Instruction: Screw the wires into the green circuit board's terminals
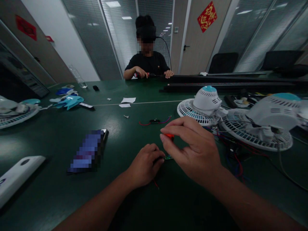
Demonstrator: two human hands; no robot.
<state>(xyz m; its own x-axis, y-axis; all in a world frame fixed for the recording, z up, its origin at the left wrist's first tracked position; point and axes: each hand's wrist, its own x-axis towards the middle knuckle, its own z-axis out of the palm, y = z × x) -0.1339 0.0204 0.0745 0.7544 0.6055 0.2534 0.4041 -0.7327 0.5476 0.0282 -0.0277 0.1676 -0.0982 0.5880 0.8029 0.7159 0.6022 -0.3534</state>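
Observation:
My left hand (147,165) is closed in a pinch on the edge of a small green circuit board (168,157), low over the table. A red wire (156,183) shows below that hand. Just above and to the right, my right hand (192,146) grips a small orange-red piece (169,136) between thumb and fingers. Most of that piece is hidden by the fingers, so its kind cannot be made out. My right hand also covers the right end of the board. Beyond both hands lies a small dark module (154,121) with red and purple wire ends.
White fan housings (207,101) with round grilles and loose wires stand at the right. A phone (86,150) and a white casing (20,176) lie left. Paper scraps (128,100) and blue plastic parts (68,101) lie farther back. A person (146,61) holds a power tool across the green table (115,199).

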